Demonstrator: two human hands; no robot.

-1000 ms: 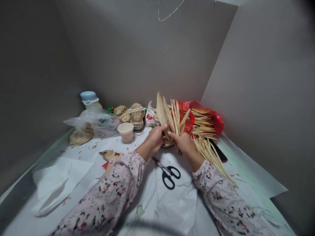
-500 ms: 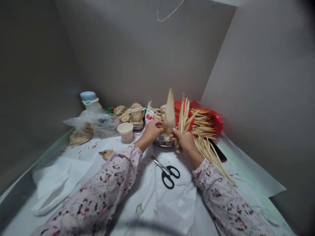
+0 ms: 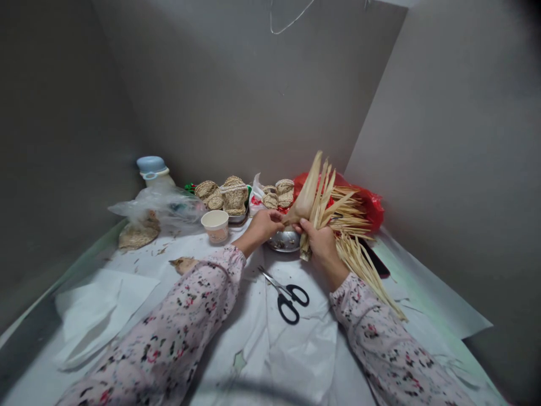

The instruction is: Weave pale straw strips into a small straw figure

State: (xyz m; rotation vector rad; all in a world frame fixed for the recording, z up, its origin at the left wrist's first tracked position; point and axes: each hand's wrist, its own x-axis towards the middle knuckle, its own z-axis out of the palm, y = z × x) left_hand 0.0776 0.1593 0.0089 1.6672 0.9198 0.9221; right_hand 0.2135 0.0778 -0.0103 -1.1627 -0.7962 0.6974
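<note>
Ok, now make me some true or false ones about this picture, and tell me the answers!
The right hand grips a bundle of dried leaf strips. True.
The left hand holds the scissors. False: they lie on the white paper.
A metal dish sits just below the hands. True.
The paper cup lies on its side. False: it stands upright.

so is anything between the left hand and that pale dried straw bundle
Nothing visible: the left hand sits right beside the pale dried straw bundle, gripped by the right hand; the round metal dish lies below, not between.
</note>
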